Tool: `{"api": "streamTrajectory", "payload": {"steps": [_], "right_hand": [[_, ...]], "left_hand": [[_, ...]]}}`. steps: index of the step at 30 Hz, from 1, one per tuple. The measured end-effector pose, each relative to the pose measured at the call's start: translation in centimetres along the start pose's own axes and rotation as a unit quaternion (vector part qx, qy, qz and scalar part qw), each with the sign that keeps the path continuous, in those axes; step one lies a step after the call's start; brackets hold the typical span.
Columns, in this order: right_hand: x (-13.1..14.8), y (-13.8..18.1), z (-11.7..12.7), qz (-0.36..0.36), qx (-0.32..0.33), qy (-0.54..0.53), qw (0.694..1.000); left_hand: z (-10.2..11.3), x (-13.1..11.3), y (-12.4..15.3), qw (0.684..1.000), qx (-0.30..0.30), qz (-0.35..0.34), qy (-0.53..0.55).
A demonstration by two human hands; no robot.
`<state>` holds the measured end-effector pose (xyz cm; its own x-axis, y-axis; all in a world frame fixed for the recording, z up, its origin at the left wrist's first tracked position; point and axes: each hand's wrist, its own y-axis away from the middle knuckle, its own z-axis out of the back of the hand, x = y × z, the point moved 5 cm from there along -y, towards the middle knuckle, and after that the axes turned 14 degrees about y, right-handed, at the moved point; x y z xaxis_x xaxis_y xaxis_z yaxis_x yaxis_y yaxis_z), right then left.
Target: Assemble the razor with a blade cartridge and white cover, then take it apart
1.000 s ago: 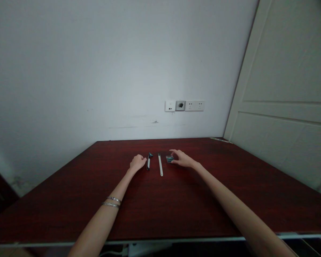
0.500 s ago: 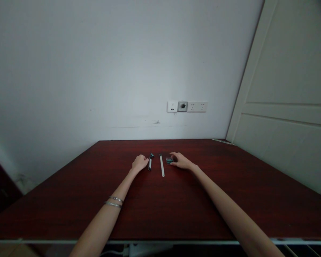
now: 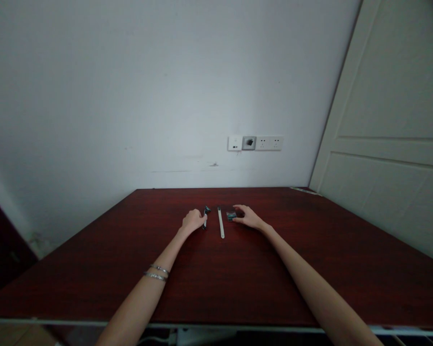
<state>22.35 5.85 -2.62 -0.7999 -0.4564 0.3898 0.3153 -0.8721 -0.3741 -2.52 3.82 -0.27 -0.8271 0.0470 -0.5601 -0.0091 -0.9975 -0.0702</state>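
A razor (image 3: 207,210) with a dark head and a pale handle is at my left hand (image 3: 193,220). The fingers are closed on its handle, and the thumb covers part of it. To the right lies a slim white stick (image 3: 221,223) with a dark tip at its far end, apart from both hands. Beyond that is a small clear case (image 3: 231,216) with dark green contents. My right hand (image 3: 248,217) is at the right side of this case, thumb and fingers apart, the thumb close to its near corner. Whether the thumb touches it I cannot tell.
The dark red wooden table (image 3: 220,278) runs back to a pale wall. Sockets (image 3: 270,142) sit on that wall above the table. A pale strip (image 3: 305,191) lies at the far right corner, near a white panelled door (image 3: 393,149).
My left hand has moved onto the razor's handle and closed on it. The fingers of my right hand have drawn slightly back from the case. The whole view has shifted a little.
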Motion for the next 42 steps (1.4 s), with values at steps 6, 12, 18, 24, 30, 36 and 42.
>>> {"api": "streamTrajectory", "payload": {"steps": [6, 12, 18, 24, 30, 36, 42], "right_hand": [[-0.5, 0.4, 0.6, 0.004, -0.05, 0.035, 0.998], [-0.4, 0.6, 1.2, 0.023, -0.072, 0.071, 0.995], [2.0, 0.9, 2.7, -0.004, -0.107, 0.08, 0.991], [4.7, 0.2, 2.6, -0.062, -0.148, -0.073, 0.984], [7.6, 0.5, 0.7, -0.142, -0.015, -0.419, 0.896], [9.6, 1.2, 0.8, -0.113, 0.015, -0.553, 0.825], [9.1, 0.8, 1.2, -0.118, -0.024, -0.544, 0.83]], "left_hand": [[-0.6, -0.7, 0.6, 0.999, -0.002, -0.016, -0.049], [-0.9, -1.2, 1.1, 0.996, -0.009, -0.014, -0.085], [-0.4, -2.1, 1.7, 0.994, -0.036, -0.031, -0.097], [0.5, -4.1, 2.5, 0.987, -0.1, -0.112, -0.061], [0.7, -6.7, 4.3, 0.968, -0.127, -0.215, 0.024], [0.3, -7.8, 5.3, 0.951, -0.129, -0.268, 0.09], [0.4, -7.2, 4.9, 0.942, -0.13, -0.279, 0.137]]}}
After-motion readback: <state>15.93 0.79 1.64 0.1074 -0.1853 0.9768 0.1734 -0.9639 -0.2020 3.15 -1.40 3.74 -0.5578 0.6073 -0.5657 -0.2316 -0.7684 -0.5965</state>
